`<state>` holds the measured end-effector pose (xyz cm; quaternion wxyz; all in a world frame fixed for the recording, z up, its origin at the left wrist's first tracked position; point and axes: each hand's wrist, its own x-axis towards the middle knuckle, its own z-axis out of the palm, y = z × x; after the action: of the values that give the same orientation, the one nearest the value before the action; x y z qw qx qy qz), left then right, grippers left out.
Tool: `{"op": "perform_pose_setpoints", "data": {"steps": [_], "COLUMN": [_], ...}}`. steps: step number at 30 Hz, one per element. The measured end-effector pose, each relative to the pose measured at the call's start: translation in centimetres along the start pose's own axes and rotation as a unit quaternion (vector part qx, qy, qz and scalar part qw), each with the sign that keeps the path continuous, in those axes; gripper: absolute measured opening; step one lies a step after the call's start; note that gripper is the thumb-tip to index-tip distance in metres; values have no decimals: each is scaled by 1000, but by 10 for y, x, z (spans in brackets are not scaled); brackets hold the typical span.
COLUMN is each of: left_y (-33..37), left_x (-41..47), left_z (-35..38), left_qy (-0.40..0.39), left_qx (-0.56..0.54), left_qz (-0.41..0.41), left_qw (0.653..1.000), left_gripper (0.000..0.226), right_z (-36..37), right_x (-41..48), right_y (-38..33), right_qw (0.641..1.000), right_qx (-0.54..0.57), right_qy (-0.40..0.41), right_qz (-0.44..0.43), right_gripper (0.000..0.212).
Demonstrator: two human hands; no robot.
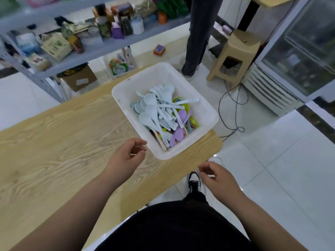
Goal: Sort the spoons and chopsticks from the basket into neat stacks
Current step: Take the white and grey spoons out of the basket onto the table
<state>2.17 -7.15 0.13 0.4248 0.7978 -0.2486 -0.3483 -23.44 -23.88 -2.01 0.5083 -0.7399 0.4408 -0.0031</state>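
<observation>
Starting with both hands empty and loosely curled, left hand (126, 154) beside the basket (125, 91) at the tabletop's (63, 138) right end, right hand (217, 176) off its near edge, lift the topmost pale spoons (150, 113) first, bowls nested.

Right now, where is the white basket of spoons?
In the head view, the white basket sits at the right end of the wooden table, near its corner, just beyond the left hand.
</observation>
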Motion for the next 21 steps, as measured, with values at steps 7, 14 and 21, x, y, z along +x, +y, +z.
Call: {"op": "perform_pose_setpoints", "data": {"steps": [7,14,21], "left_y": [27,41,52], "left_x": [12,15,62], "left_z": [49,106,93], "left_qy": [110,162,133], "left_qx": [-27,-63,36], "left_qz": [-77,-126,-157], "left_qw": [991,977,978], "left_gripper": [30,29,37], "right_z": [-66,-61,-15], "right_x": [127,230,272], "right_y": [-44,-90,-114], "right_qw": [985,947,893], "right_qx": [-56,-164,-331], "right_qy": [-107,-169,-168], "right_qz": [-122,-220,-255], "right_gripper": [20,15,38]}}
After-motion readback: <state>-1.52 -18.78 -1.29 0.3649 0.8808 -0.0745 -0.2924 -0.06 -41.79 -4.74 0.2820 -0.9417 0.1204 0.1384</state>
